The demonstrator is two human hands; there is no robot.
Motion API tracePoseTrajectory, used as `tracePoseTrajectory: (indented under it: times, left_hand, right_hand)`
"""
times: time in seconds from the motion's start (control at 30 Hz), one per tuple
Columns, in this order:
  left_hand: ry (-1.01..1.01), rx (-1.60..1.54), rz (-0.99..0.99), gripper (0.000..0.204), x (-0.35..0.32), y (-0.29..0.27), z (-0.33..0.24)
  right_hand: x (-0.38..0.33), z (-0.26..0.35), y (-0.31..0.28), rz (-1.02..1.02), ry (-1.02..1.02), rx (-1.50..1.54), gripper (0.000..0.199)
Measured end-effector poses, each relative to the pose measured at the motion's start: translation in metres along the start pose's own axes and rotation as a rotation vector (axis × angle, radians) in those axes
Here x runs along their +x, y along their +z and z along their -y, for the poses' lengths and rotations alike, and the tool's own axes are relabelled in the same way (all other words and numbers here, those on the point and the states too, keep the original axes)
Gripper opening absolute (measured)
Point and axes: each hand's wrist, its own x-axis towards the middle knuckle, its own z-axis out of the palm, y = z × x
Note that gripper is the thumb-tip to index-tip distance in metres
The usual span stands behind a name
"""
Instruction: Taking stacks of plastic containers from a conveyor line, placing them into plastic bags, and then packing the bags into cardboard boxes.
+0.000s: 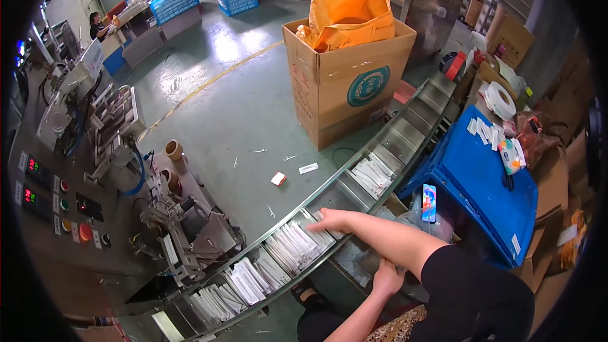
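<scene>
A metal trough conveyor (405, 145) with divided compartments runs diagonally in front of me. Several compartments hold bundles of slim white packets (291, 247), mostly standing on edge. My right hand (330, 220) reaches leftward over the conveyor, fingers spread and touching the packets in one compartment. Just beyond it lies a bare compartment, then one with a loose pile of packets (372, 175). Below my right forearm, my left hand (387, 277) is curled beside the conveyor's near side; whatever its fingers hold is hidden.
Machinery with a control panel (69, 215) stands left. A tall carton (348, 76) with an orange bag (351, 12) stands beyond the conveyor. At right are a blue lid (487, 177), a lit phone (429, 202) and cartons. Small white pieces litter the floor. People work far left.
</scene>
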Motion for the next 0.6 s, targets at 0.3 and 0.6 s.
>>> tracePoseTrajectory:
  times: [0.3, 0.6]
  left_hand:
    - [-0.013, -0.023, -0.104, 0.082, -0.001, -0.008, 0.008]
    - [0.057, -0.002, -0.22, 0.084, 0.003, 0.009, 0.008]
  right_hand:
    - [-0.136, -0.02, -0.079, 0.035, -0.264, 0.27, 0.048]
    - [-0.099, -0.181, -0.044, 0.139, 0.142, -0.614, 0.044]
